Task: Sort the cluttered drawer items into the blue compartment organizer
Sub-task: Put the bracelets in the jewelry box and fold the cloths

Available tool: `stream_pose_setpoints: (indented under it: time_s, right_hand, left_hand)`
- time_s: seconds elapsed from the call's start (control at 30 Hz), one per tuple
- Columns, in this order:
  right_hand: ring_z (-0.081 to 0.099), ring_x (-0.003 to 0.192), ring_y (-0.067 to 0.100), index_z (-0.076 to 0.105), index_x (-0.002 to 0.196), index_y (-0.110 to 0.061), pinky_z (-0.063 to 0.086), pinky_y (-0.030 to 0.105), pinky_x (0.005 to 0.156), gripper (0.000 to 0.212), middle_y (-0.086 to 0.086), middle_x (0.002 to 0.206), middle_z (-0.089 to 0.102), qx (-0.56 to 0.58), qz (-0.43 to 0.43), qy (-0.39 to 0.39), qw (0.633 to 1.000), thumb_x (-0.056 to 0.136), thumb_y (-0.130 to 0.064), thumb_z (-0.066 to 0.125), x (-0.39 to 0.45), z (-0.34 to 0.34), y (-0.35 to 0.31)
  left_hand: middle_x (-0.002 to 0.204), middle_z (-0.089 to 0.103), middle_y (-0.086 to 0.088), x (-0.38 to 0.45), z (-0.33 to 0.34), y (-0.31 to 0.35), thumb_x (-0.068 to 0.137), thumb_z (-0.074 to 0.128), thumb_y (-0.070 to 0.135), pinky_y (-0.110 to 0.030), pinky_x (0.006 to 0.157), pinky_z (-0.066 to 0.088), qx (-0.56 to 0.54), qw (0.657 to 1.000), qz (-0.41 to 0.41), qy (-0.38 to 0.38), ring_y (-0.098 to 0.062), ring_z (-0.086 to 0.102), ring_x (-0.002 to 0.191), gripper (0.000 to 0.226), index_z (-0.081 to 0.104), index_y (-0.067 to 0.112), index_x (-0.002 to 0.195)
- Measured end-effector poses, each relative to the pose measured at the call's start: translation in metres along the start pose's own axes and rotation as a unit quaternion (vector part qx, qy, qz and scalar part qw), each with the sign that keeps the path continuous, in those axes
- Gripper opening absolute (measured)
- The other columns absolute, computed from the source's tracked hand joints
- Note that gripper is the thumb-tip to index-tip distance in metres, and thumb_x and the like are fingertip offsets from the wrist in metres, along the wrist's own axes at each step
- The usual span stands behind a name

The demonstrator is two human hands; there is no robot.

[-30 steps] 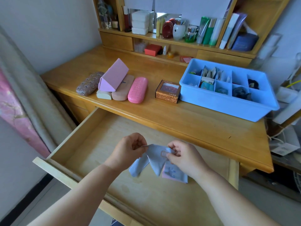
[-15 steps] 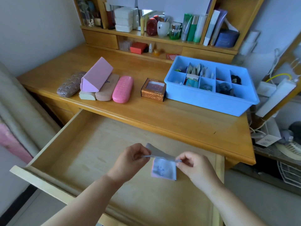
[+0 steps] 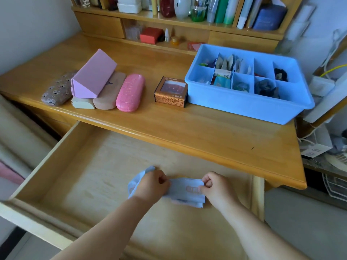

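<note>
Low in the middle of the frame we hold a pale blue folded cloth with an orange printed patch [image 3: 185,190] over the open light wooden drawer [image 3: 90,166], whose bare floor fills the lower half of the picture; our left hand [image 3: 152,184] has its fingers curled tight around the cloth's left end, with a loose flap sticking out past the knuckles toward the upper left, and our right hand [image 3: 216,188] pinches the right edge between thumb and bent fingers, so the cloth stretches flat between the two fists, its lower layers hanging just beneath. Above the drawer runs the honey-coloured wooden desk top [image 3: 206,132]. At the right of the frame sits the blue plastic compartment organizer [image 3: 244,104], its cells holding paper packets, small coloured items and dark hair ties. To its left, just beside it, stands a small brown and gold patterned box [image 3: 170,92], and further left lies a row of glasses cases, the pink hard-shell glasses case [image 3: 130,92] nearest the box
</note>
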State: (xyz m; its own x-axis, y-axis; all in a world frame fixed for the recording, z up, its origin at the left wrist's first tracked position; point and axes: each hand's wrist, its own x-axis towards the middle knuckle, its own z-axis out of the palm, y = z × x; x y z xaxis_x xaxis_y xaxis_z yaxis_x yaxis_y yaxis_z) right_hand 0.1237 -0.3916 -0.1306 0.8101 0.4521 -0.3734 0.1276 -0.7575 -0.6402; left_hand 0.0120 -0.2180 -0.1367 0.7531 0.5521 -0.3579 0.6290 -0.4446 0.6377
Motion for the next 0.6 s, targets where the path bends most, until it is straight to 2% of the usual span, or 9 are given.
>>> stream_pose_setpoints:
  time_s: [0.13,0.17,0.23,0.3,0.37,0.43,0.5,0.6]
  right_hand:
    - [0.059,0.072,0.015,0.053,0.077,-0.024,0.046,0.029,0.064,0.020,-0.011,0.069,0.056,-0.037,0.044,0.011,0.998,0.075,-0.029,0.072,0.007,0.006,0.003]
    - [0.059,0.070,0.015,0.053,0.074,-0.023,0.045,0.029,0.062,0.021,-0.010,0.069,0.057,-0.046,0.050,0.015,0.998,0.074,-0.032,0.073,0.006,0.006,0.004]
    - [0.055,0.062,0.013,0.053,0.068,-0.022,0.039,0.027,0.056,0.026,-0.009,0.064,0.057,-0.054,0.052,0.027,0.997,0.073,-0.037,0.072,0.003,0.004,0.006]
    - [0.051,0.056,0.011,0.054,0.066,-0.020,0.035,0.026,0.052,0.027,-0.008,0.059,0.057,-0.057,0.040,0.038,0.997,0.073,-0.039,0.072,-0.003,0.003,0.007]
    - [0.049,0.054,0.011,0.054,0.064,-0.020,0.036,0.027,0.052,0.026,-0.007,0.056,0.055,-0.050,0.021,0.042,0.998,0.075,-0.036,0.070,-0.008,0.002,0.008]
    - [0.047,0.053,0.011,0.052,0.061,-0.021,0.038,0.028,0.053,0.023,-0.008,0.054,0.053,-0.034,0.008,0.041,0.999,0.076,-0.029,0.067,-0.013,-0.001,0.006]
    - [0.045,0.051,0.012,0.050,0.057,-0.020,0.035,0.027,0.051,0.021,-0.009,0.050,0.050,0.016,0.019,0.034,0.999,0.073,-0.020,0.064,-0.016,-0.005,0.000]
    - [0.049,0.046,0.014,0.051,0.059,-0.018,0.039,0.024,0.048,0.021,-0.006,0.048,0.053,0.207,0.083,-0.007,0.975,0.075,-0.007,0.060,-0.019,-0.013,-0.014]
  left_hand:
    - [0.069,0.051,0.008,0.012,0.009,-0.001,0.084,0.066,0.024,-0.018,0.058,0.029,0.055,0.998,0.022,0.007,-0.015,0.052,0.071,0.019,0.050,0.028,0.073]
    - [0.076,0.054,0.006,0.012,0.009,0.000,0.083,0.066,0.022,-0.017,0.061,0.031,0.068,0.997,0.029,0.007,-0.015,0.054,0.075,0.011,0.055,0.025,0.082]
    - [0.099,0.057,-0.001,0.010,0.011,0.001,0.080,0.065,0.016,-0.020,0.072,0.040,0.087,0.995,0.049,0.017,-0.019,0.058,0.087,0.028,0.059,0.017,0.108]
    - [0.114,0.053,-0.004,0.007,0.010,0.004,0.079,0.064,0.013,-0.025,0.083,0.044,0.076,0.989,0.120,0.035,-0.021,0.058,0.098,0.040,0.058,0.014,0.118]
    - [0.115,0.051,0.000,0.001,0.010,0.014,0.078,0.065,0.015,-0.021,0.088,0.040,0.063,0.977,0.204,0.015,-0.017,0.054,0.103,0.039,0.060,0.017,0.117]
    - [0.113,0.052,0.003,-0.003,0.015,0.024,0.077,0.065,0.023,-0.016,0.087,0.034,0.095,0.959,0.264,-0.029,-0.015,0.050,0.104,0.038,0.061,0.022,0.115]
    - [0.114,0.051,0.007,-0.008,0.023,0.030,0.075,0.065,0.036,-0.015,0.082,0.030,0.145,0.944,0.295,-0.032,-0.013,0.047,0.104,0.045,0.058,0.027,0.119]
    - [0.117,0.052,0.009,-0.020,0.031,0.036,0.072,0.063,0.045,-0.019,0.088,0.033,0.183,0.930,0.318,0.021,-0.012,0.047,0.107,0.058,0.051,0.026,0.125]
